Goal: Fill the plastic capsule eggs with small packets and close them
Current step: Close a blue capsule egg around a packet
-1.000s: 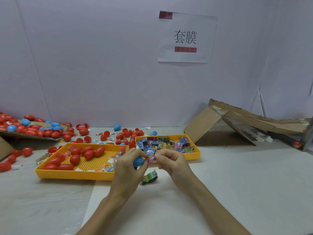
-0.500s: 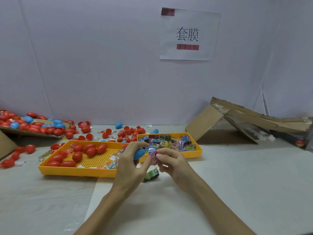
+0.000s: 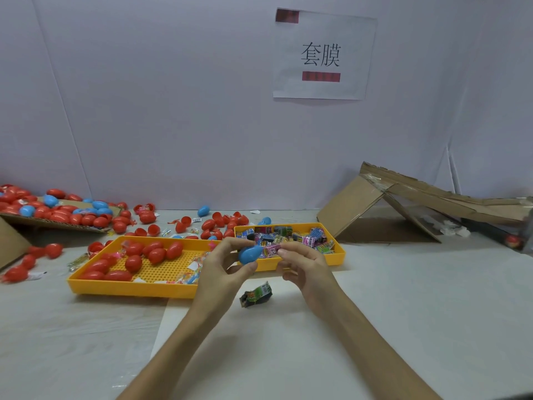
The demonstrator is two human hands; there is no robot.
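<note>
A blue capsule egg (image 3: pixel 250 253) lies sideways, gripped between the left fingers (image 3: pixel 237 242). A pink packet (image 3: pixel 271 250), pinched by the right fingers (image 3: pixel 292 249), touches its right end.

The capsule egg (image 3: pixel 250 253) in the left hand (image 3: pixel 222 272) is plain sky blue. The small packet (image 3: pixel 271 250) in the right hand (image 3: pixel 305 267) is pink with a white label and dark print. Both trays are bright yellow. The left tray (image 3: pixel 129 287) has a floor with a regular grid of small holes, and the eggs (image 3: pixel 157 255) in it are red. The right tray (image 3: pixel 339 256) holds packets (image 3: pixel 308 241) of many colours: pink, blue, green, black. The loose packet (image 3: pixel 256 294) on the near table (image 3: pixel 418 313) is black and green; the table is off-white. The wall (image 3: pixel 173 111) is pale lilac-grey. The paper sign (image 3: pixel 323 54) is white with black characters and two dark red bars. The cardboard (image 3: pixel 349 209) at the far right is brown. The pile of eggs (image 3: pixel 60 212) at the far left is mostly red — a few are blue.
</note>
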